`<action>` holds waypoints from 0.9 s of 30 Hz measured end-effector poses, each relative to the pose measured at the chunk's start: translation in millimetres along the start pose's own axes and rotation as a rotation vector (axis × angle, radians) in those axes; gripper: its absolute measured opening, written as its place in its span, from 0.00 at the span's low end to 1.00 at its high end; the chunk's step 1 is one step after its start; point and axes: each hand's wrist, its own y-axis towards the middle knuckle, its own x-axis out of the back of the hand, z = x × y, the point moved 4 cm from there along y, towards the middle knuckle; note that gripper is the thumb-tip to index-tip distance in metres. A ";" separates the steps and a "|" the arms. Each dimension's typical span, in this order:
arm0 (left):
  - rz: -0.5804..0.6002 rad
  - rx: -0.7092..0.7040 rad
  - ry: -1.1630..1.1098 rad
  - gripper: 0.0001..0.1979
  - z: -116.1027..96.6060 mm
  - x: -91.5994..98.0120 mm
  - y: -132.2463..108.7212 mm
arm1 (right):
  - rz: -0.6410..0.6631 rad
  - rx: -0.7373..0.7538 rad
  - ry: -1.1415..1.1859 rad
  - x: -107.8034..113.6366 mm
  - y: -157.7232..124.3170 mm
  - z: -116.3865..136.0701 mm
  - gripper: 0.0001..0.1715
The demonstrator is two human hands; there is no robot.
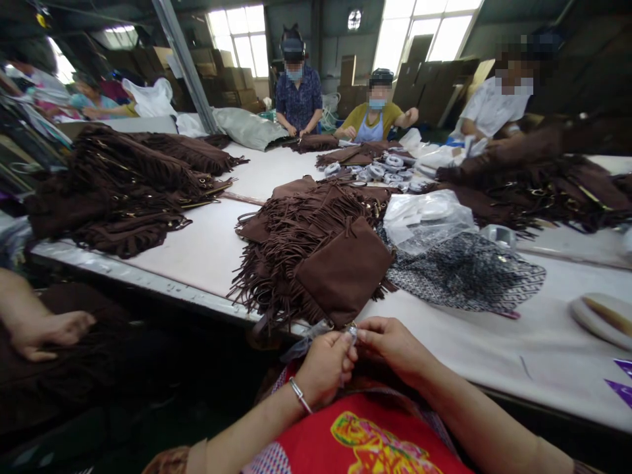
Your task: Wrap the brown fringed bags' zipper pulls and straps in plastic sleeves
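Observation:
Both my hands meet at the table's near edge. My left hand (326, 365), with a silver bracelet on its wrist, is closed in a pinch on a small clear plastic wrapper (311, 337). My right hand (392, 345) is closed too, pinching a tiny shiny piece (351, 329) at the same spot. Just beyond my fingers lies a brown suede fringed bag (340, 270) on top of a heap of the same bags (301, 224).
A white table (197, 250) carries piles of brown fringed bags (128, 191), a patterned black-and-white cloth (464, 273), a clear plastic bag (427, 220) and white tape rolls (385, 170). Several other people work at the far side. Another person's hand (47, 332) rests at the left.

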 end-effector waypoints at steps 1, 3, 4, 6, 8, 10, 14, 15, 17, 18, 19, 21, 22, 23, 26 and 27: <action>0.037 0.032 -0.075 0.20 2.4 -0.5 0.4 | -0.011 0.013 0.026 0.7 -0.3 -1.8 0.16; 0.148 0.105 -0.215 0.20 5.6 -2.8 -0.5 | -0.011 0.034 0.073 1.7 -0.7 -6.3 0.15; 0.209 0.141 -0.283 0.19 6.4 -4.3 -1.6 | -0.006 0.045 0.094 2.2 -0.7 -8.6 0.15; 0.316 0.196 -0.414 0.17 6.7 -6.9 -4.3 | 0.011 0.069 0.129 2.8 -0.7 -12.1 0.15; 0.405 0.234 -0.519 0.15 6.2 -9.3 -7.2 | 0.035 0.097 0.151 2.8 -0.3 -13.9 0.14; 0.487 0.265 -0.601 0.13 5.2 -11.7 -10.2 | 0.068 0.120 0.175 1.8 0.6 -14.3 0.14; 0.602 0.293 -0.718 0.11 1.6 -14.8 -15.4 | 0.140 0.141 0.222 -1.6 3.3 -12.9 0.12; 0.623 0.298 -0.730 0.11 0.9 -15.1 -16.4 | 0.160 0.143 0.220 -2.4 4.1 -12.4 0.11; 0.664 0.306 -0.731 0.11 0.1 -15.8 -18.0 | 0.203 0.150 0.205 -3.6 5.6 -11.3 0.12; 0.682 0.309 -0.725 0.12 0.0 -16.1 -18.6 | 0.220 0.152 0.201 -3.9 6.5 -10.8 0.13; 0.697 0.312 -0.718 0.12 0.2 -16.4 -19.0 | 0.227 0.153 0.201 -3.9 7.6 -10.3 0.14; 0.727 0.320 -0.712 0.12 0.8 -17.8 -19.6 | 0.230 0.146 0.199 -4.4 10.1 -9.0 0.16; 0.743 0.325 -0.713 0.12 0.9 -18.9 -20.1 | 0.235 0.135 0.195 -5.6 11.3 -8.3 0.17; 0.761 0.332 -0.714 0.12 0.8 -20.4 -20.8 | 0.247 0.125 0.196 -7.6 12.2 -7.6 0.18; 0.816 0.354 -0.695 0.12 -1.5 -26.7 -24.1 | 0.337 0.066 0.279 -18.4 11.8 -9.4 0.24; 0.827 0.360 -0.679 0.13 -2.8 -29.0 -25.2 | 0.362 0.038 0.327 -22.0 10.8 -12.2 0.26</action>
